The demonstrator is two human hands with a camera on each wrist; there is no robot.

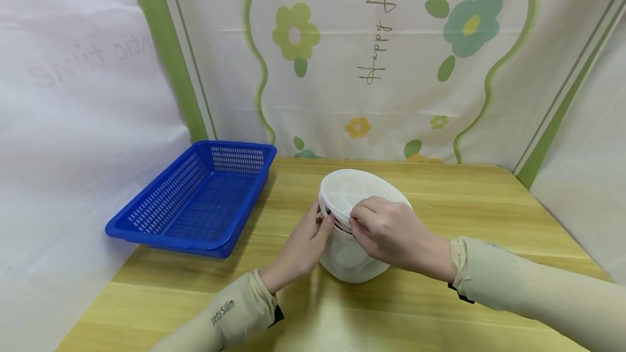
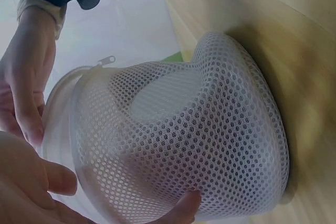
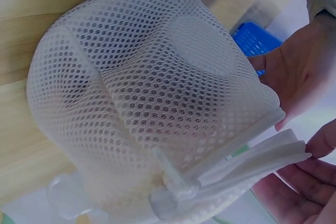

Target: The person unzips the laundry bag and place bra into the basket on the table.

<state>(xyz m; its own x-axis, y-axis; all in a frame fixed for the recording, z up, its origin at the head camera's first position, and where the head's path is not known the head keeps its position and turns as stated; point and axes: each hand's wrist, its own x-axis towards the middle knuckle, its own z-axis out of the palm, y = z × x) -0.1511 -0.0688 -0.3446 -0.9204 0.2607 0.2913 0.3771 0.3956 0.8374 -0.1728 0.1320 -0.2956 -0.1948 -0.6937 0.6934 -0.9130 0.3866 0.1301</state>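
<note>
A white mesh laundry bag (image 1: pixel 349 254) stands upright on the table, its round lid (image 1: pixel 349 186) tilted and partly parted from the body. My right hand (image 1: pixel 393 232) pinches the lid's near edge between thumb and fingers. At the left side of the rim, my left hand (image 1: pixel 305 243) holds the bag, with its thumb by the opening and a finger against the mesh. A gap between lid and body shows in the right wrist view, beside the lid's edge (image 3: pixel 262 163). The zipper pull (image 2: pixel 107 60) sticks out at the rim in the left wrist view.
A blue plastic basket (image 1: pixel 249 200) with slotted sides stands on the left of the wooden table (image 1: pixel 469 216). Behind the table hangs a white curtain (image 1: pixel 337 96) printed with flowers, and more white cloth (image 1: pixel 83 140) closes off the left side.
</note>
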